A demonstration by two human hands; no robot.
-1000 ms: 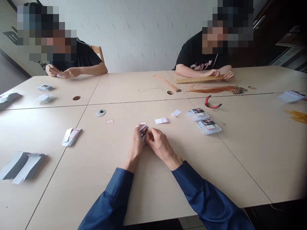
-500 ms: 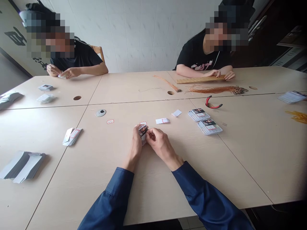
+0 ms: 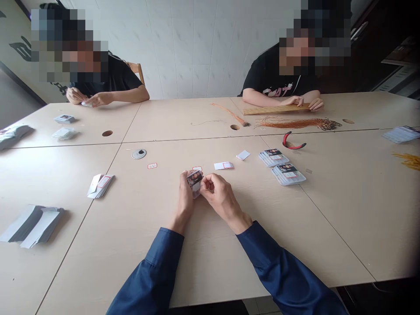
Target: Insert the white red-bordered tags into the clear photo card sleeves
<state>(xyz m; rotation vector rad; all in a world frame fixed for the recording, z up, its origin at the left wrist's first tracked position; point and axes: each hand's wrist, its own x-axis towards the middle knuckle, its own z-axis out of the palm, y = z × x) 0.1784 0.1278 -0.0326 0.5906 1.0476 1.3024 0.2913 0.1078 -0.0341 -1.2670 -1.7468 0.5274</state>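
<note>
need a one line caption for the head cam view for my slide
Left hand and right hand hold a small printed card over a beige table

1. The black T-shirt (image 3: 278,90) across the table has big pale letters on it. The last ones look like "OAT". The first one is too blurry to read.
2. The small card (image 3: 194,178) being held has a dark picture and tiny print, too small to read.
3. The two card packs (image 3: 273,157) have print too small to read.
4. The labels with red edges (image 3: 228,165) show no words I can read.
5. The dark sign on the wall (image 3: 21,49) is cut off, so it cannot be read.
</note>
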